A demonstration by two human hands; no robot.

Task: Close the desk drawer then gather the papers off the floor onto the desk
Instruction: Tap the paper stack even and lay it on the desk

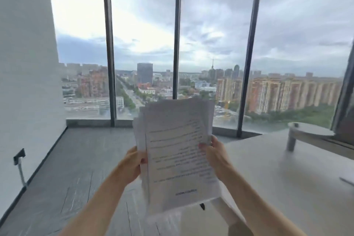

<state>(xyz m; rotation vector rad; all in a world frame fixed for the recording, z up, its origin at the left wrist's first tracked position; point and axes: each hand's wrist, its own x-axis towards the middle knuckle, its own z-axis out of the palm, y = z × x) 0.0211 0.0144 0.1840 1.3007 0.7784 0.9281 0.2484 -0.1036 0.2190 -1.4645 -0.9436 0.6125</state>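
Note:
A stack of white printed papers [176, 151] is held upright in front of me, above the grey floor and just left of the desk. My left hand [132, 163] grips the stack's left edge and my right hand [214, 153] grips its right edge, thumb on the front sheet. The sheets are uneven and fanned at the top and bottom. The white desk [283, 174] stretches to the right, its near corner beside the papers. A small dark handle [202, 206] shows under the desk edge below the papers; the drawer itself is hidden.
A round grey monitor stand [306, 132] sits at the back right of the desk. Floor-to-ceiling windows [210, 44] with dark frames face a city. A white wall on the left carries a black socket [19, 156] with a cable. Grey plank floor [76, 168] lies left.

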